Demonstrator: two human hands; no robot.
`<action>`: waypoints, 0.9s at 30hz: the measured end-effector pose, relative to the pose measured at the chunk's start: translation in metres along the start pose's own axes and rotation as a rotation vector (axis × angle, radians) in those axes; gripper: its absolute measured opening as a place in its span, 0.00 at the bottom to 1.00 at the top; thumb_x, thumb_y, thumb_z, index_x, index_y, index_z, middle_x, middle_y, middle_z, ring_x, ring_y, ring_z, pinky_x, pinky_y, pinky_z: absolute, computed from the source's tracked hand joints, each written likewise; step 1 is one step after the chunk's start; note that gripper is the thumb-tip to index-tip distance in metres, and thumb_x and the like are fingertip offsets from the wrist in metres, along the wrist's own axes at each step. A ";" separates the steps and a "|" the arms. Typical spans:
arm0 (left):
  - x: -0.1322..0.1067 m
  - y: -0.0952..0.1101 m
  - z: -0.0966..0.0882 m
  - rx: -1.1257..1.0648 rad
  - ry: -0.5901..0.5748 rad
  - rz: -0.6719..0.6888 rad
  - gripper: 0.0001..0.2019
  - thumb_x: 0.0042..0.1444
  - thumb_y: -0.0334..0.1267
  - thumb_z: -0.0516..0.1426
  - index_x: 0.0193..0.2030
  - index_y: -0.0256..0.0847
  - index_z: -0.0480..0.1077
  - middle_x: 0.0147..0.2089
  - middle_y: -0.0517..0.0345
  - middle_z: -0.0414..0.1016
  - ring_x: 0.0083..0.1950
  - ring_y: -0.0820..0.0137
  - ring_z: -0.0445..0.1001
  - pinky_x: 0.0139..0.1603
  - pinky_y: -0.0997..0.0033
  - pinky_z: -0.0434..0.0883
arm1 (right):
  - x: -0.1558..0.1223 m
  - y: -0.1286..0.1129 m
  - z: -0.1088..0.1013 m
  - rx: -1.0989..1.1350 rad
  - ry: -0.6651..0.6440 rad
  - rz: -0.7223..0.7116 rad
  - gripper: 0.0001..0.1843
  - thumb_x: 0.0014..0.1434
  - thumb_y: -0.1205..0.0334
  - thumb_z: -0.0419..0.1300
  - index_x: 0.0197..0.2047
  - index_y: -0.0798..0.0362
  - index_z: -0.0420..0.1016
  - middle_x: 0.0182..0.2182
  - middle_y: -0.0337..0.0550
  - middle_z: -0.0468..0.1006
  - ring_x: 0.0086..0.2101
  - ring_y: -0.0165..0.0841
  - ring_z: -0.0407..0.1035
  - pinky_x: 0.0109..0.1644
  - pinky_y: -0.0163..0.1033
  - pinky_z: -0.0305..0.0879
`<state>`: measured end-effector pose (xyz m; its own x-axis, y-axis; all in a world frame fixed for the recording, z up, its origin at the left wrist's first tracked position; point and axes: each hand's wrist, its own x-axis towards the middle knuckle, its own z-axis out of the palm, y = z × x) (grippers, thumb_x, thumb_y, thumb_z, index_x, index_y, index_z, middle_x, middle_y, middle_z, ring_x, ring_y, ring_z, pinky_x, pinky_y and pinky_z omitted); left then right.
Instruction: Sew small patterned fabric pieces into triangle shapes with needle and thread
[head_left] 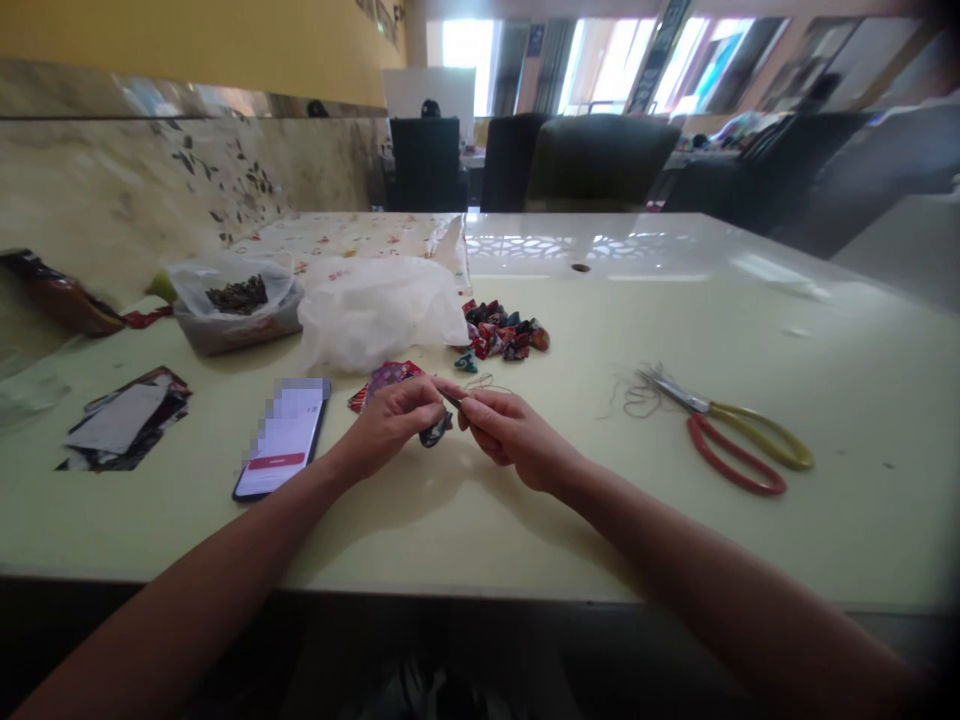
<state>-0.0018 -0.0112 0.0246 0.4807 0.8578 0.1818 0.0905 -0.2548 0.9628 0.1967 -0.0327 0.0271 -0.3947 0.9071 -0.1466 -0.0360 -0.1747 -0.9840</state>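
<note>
Near the middle of the table, my left hand point(394, 420) is closed in a pinch on a small dark patterned fabric piece point(433, 434), part of which hangs below the fingers. My right hand point(506, 425) meets it from the other side, thumb and forefinger pressed together at the fabric's upper edge. Whether a needle is between the right fingertips is too small to tell. Thin thread point(489, 384) lies just beyond the right hand. Colourful fabric pieces point(386, 380) lie partly behind the left hand. Farther off is a pile of small stuffed fabric pouches point(504, 332).
Scissors point(701, 405) with red and yellow handles lie at right, beside loose thread point(641, 397). At left are a phone point(289, 440), stacked fabric scraps point(124, 420), a bag of dark dried material point(238, 300) and a white plastic bag point(379, 310). Chairs point(600, 165) stand behind the table.
</note>
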 end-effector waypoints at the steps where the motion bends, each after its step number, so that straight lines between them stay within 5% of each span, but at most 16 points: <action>1: 0.000 0.000 0.000 0.001 0.005 -0.002 0.10 0.61 0.39 0.58 0.31 0.38 0.74 0.53 0.47 0.77 0.45 0.67 0.75 0.46 0.65 0.71 | 0.000 0.000 0.000 0.006 -0.007 0.001 0.20 0.61 0.45 0.60 0.30 0.53 0.66 0.16 0.27 0.50 0.17 0.21 0.41 0.19 0.29 0.36; 10: 0.002 0.005 0.003 0.065 0.041 -0.006 0.11 0.59 0.40 0.59 0.27 0.40 0.72 0.48 0.48 0.77 0.52 0.61 0.73 0.51 0.61 0.70 | 0.000 -0.003 -0.004 -0.066 0.030 -0.025 0.21 0.62 0.42 0.56 0.30 0.52 0.65 0.16 0.28 0.49 0.18 0.23 0.40 0.20 0.31 0.37; 15: 0.004 -0.002 0.002 0.099 0.237 -0.061 0.11 0.58 0.41 0.59 0.27 0.40 0.70 0.50 0.48 0.76 0.53 0.61 0.73 0.50 0.62 0.70 | 0.005 -0.024 -0.039 -0.709 0.349 -0.214 0.20 0.65 0.48 0.56 0.27 0.53 0.65 0.22 0.39 0.65 0.25 0.28 0.56 0.29 0.35 0.49; 19: 0.005 -0.008 0.001 0.140 0.311 0.020 0.10 0.58 0.41 0.59 0.28 0.40 0.70 0.44 0.51 0.74 0.55 0.62 0.71 0.58 0.60 0.66 | 0.012 -0.036 -0.073 -1.267 0.544 0.142 0.18 0.67 0.49 0.54 0.36 0.55 0.74 0.36 0.54 0.77 0.34 0.38 0.68 0.35 0.39 0.54; 23: 0.005 -0.010 0.002 0.207 0.326 0.083 0.09 0.58 0.40 0.60 0.28 0.41 0.73 0.42 0.52 0.74 0.52 0.62 0.71 0.57 0.60 0.66 | 0.021 -0.028 -0.094 -1.404 0.506 0.354 0.22 0.68 0.48 0.52 0.47 0.58 0.77 0.46 0.62 0.78 0.44 0.46 0.73 0.40 0.43 0.60; 27: 0.005 -0.011 0.005 0.215 0.344 0.126 0.08 0.56 0.41 0.62 0.29 0.42 0.75 0.38 0.53 0.72 0.47 0.63 0.71 0.52 0.62 0.69 | 0.026 -0.018 -0.098 -1.460 0.510 0.378 0.20 0.66 0.52 0.55 0.52 0.58 0.77 0.51 0.62 0.75 0.50 0.51 0.70 0.46 0.47 0.62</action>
<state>0.0040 -0.0059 0.0136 0.1839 0.9037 0.3866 0.2473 -0.4232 0.8716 0.2770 0.0313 0.0309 0.1698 0.9786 -0.1161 0.9795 -0.1805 -0.0893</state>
